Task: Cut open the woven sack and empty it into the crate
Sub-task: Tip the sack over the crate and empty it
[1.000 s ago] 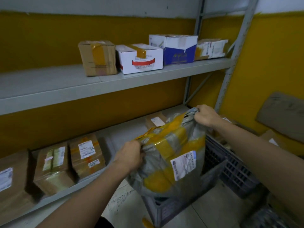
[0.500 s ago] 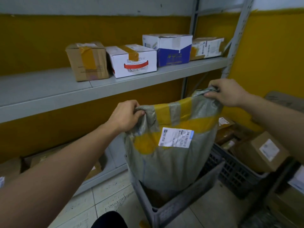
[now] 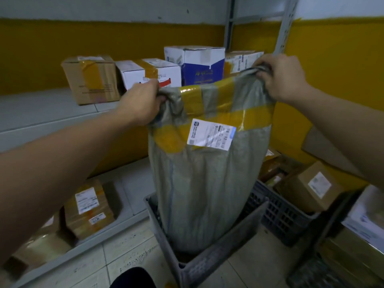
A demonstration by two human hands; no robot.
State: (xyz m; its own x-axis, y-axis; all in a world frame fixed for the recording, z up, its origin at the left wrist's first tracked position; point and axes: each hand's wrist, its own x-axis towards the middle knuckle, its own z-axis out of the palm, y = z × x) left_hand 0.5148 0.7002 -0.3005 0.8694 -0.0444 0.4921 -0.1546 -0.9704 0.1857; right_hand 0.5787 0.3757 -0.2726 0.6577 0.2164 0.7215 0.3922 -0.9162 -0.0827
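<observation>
Both hands are clenched on the woven sack (image 3: 209, 183), holding it up by its upper corners. Left hand (image 3: 141, 102) is a closed fist around bunched fabric at the near-left corner; right hand (image 3: 280, 77) is fisted the same way on the far-right corner, sitting a bit higher than the left. The sack hangs stretched between them, grey weave with bands of yellow tape (image 3: 207, 96) across the top part and a white shipping label (image 3: 211, 135) just below the line between the hands.

The sack's lower end drops into the grey plastic crate (image 3: 218, 258) directly under the hands — whether it touches the crate floor can't be seen. The sack body looks slack and mostly flat.

A second dark crate (image 3: 284, 215) sits below the right hand, with a brown labelled box (image 3: 311, 188) in it. Behind the hands, a grey shelf (image 3: 41, 113) carries a taped brown box (image 3: 91, 80), a white box (image 3: 149, 71) and a blue-and-white box (image 3: 195, 63). Below the left forearm — more taped parcels (image 3: 87, 206) on the lower shelf level.
</observation>
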